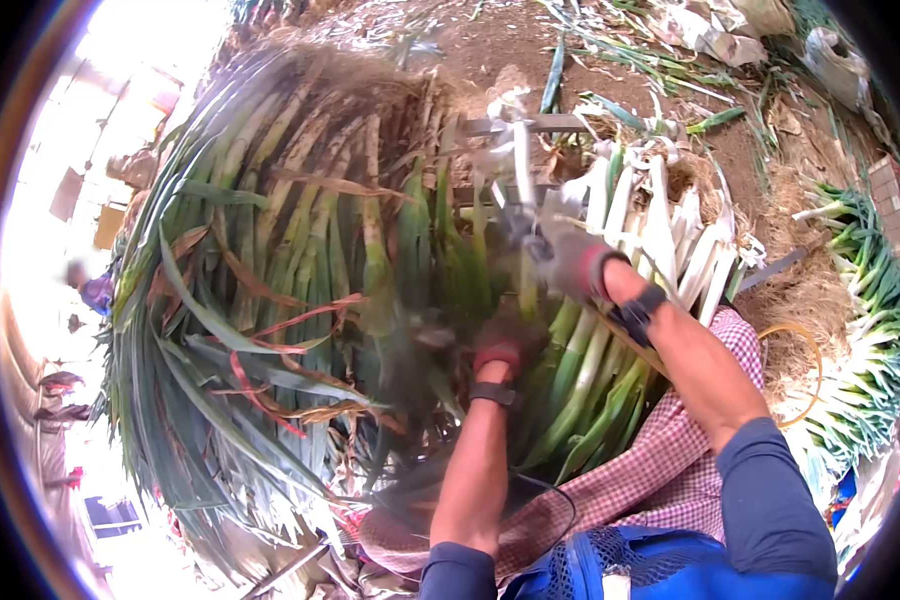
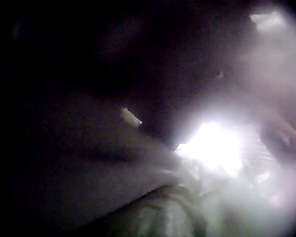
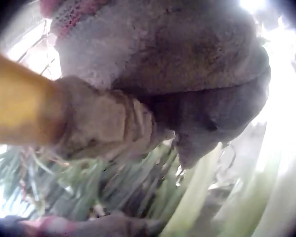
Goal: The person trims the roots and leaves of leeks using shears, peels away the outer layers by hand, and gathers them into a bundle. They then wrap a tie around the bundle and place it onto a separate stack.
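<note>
My gloved right hand (image 1: 575, 262) grips a tool by its wooden handle (image 1: 630, 343), whose rear end sticks out toward the forearm. In the right wrist view the dark glove (image 3: 177, 64) curls round that yellowish handle (image 3: 19, 106). The tool's head is blurred beside a white leek stalk (image 1: 523, 165). My gloved left hand (image 1: 507, 340) holds this leek lower down, among the green leaves; its fingers are blurred. The left wrist view is dark and smeared.
A big heap of untrimmed leeks (image 1: 300, 230) with dry leaves lies to the left. Cleaned white-stemmed leeks (image 1: 660, 215) are stacked to the right, over a checked cloth (image 1: 660, 450). More leeks (image 1: 860, 300) line the far right. Leaf scraps litter the soil (image 1: 470, 50).
</note>
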The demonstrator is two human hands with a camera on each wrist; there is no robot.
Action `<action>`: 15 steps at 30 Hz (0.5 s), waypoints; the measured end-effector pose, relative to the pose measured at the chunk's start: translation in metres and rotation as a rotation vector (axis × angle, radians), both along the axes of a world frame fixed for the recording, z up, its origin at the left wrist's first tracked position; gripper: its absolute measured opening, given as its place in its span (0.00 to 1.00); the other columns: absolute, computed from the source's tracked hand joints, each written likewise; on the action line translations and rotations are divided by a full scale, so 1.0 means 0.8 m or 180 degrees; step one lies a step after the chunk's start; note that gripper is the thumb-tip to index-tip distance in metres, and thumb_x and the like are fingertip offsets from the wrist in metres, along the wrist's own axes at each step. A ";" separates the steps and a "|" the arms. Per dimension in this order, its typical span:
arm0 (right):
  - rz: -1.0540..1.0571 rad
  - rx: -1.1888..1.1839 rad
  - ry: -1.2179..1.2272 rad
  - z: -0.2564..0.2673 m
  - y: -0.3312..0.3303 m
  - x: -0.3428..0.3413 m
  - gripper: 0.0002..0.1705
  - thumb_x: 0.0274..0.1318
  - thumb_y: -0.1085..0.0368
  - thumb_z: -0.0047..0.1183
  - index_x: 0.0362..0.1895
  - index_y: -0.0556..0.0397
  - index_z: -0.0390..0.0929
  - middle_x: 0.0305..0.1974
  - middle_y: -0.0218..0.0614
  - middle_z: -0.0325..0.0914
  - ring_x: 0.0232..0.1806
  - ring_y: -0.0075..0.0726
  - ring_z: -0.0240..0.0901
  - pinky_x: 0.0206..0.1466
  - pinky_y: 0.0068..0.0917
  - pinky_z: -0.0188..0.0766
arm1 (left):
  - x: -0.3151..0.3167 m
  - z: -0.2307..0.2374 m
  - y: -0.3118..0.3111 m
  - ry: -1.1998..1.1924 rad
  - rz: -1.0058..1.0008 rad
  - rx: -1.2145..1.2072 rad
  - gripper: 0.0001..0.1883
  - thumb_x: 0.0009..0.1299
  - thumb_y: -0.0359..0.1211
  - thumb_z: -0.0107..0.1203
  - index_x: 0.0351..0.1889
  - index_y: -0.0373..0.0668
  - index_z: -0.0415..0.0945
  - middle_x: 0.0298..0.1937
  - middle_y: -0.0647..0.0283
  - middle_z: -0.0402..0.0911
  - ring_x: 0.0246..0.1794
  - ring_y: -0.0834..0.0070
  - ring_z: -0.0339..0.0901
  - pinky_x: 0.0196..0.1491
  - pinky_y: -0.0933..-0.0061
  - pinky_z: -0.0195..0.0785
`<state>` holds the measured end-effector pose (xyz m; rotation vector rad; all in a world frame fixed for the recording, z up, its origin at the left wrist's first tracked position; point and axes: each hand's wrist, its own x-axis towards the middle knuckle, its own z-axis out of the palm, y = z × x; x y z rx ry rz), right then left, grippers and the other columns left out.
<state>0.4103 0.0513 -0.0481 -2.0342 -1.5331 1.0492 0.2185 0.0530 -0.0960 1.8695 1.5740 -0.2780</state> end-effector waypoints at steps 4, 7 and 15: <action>0.0998 -0.0341 0.0030 0.087 -0.056 -0.041 0.37 0.63 0.50 0.68 0.70 0.52 0.70 0.54 0.55 0.86 0.58 0.62 0.84 0.61 0.46 0.77 | -0.029 -0.032 -0.016 -0.0558 -0.0475 -0.0005 0.28 0.65 0.52 0.68 0.58 0.45 0.86 0.58 0.50 0.89 0.59 0.48 0.86 0.61 0.55 0.78; 0.0837 -0.0716 0.0079 0.100 -0.062 -0.053 0.39 0.62 0.50 0.69 0.71 0.50 0.69 0.60 0.57 0.83 0.63 0.63 0.81 0.66 0.47 0.75 | -0.051 -0.041 -0.023 -0.1084 -0.0492 0.0363 0.25 0.65 0.46 0.70 0.57 0.45 0.86 0.52 0.52 0.91 0.54 0.51 0.88 0.58 0.58 0.79; 0.1104 0.0069 0.0431 0.118 -0.074 -0.103 0.37 0.60 0.51 0.70 0.67 0.50 0.70 0.51 0.56 0.84 0.55 0.66 0.83 0.60 0.51 0.77 | -0.146 0.120 -0.003 -0.1909 0.0788 0.2300 0.12 0.74 0.27 0.64 0.54 0.38 0.88 0.43 0.61 0.92 0.40 0.79 0.85 0.47 0.73 0.79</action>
